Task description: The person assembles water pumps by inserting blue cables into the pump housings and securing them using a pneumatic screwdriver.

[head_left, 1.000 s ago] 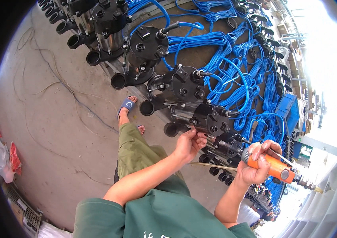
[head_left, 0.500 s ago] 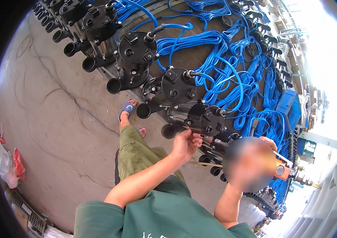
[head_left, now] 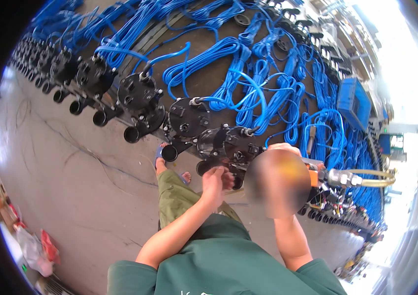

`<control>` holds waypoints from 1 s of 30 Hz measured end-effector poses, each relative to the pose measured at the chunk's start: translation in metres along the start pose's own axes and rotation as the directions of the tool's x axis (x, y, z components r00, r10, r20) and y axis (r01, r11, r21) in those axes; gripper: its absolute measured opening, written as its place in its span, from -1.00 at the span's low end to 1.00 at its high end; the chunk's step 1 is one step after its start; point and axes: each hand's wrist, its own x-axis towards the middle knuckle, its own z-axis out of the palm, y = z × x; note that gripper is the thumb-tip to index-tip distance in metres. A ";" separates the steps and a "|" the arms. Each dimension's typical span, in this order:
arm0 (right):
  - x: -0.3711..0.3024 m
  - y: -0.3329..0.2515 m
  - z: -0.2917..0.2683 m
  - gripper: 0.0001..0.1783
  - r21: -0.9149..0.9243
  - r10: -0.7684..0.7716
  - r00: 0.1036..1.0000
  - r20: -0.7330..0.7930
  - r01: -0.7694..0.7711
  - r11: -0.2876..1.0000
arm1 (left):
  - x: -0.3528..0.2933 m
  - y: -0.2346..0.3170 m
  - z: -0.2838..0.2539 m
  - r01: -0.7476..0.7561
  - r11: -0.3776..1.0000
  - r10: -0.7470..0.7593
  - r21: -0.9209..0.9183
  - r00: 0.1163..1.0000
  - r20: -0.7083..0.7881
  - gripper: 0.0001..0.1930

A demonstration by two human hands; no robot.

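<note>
My right hand (head_left: 280, 189) grips an orange air tool (head_left: 313, 178) with metal fittings and a yellowish hose (head_left: 378, 178) at its back end. A round blurred patch covers most of this hand and the tool's front. Close to it lies a pump (head_left: 233, 145) with a black round cap, a shiny metal body and a blue cable. Just below the pump's near side is my left hand (head_left: 215, 184). Its fingers look bent but are smeared by motion, so whether they hold anything small cannot be told. Beside it opens a black outlet elbow (head_left: 203, 168).
A row of similar pumps (head_left: 139, 93) lines the table edge to the left, outlets facing outward. Coiled blue cables (head_left: 204, 59) spread across the brown tabletop. A blue crate (head_left: 354, 103) stands at the right. Plastic bags (head_left: 34, 250) lie on the floor at left.
My view has shifted, showing more of the pump row. My left hand has drawn back from the pump's side. The air tool has come closer to the pump's cap, still in my right hand.
</note>
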 end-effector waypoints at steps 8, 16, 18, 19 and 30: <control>0.007 0.009 -0.002 -0.59 0.158 0.069 0.995 0.069 -0.079 0.984 | 0.003 0.044 0.003 -0.704 -0.069 0.816 0.706 0.368 0.447 0.07; -0.006 0.003 0.001 -0.65 0.102 0.149 0.989 -0.026 -0.145 0.984 | 0.036 0.062 0.004 -0.898 0.072 0.707 0.434 0.353 0.613 0.16; -0.004 0.000 0.003 -0.64 0.116 0.183 0.982 -0.045 -0.177 0.977 | 0.036 0.064 0.004 -0.896 0.046 0.704 0.441 0.342 0.622 0.17; -0.003 -0.001 0.006 -0.64 0.126 0.180 0.982 -0.056 -0.172 0.977 | 0.039 0.066 0.000 -0.875 0.072 0.672 0.479 0.397 0.625 0.21; 0.067 -0.038 0.056 -0.60 0.126 -0.166 0.975 -0.151 0.185 0.975 | 0.052 0.077 -0.012 -0.844 0.191 0.598 0.501 0.505 0.622 0.23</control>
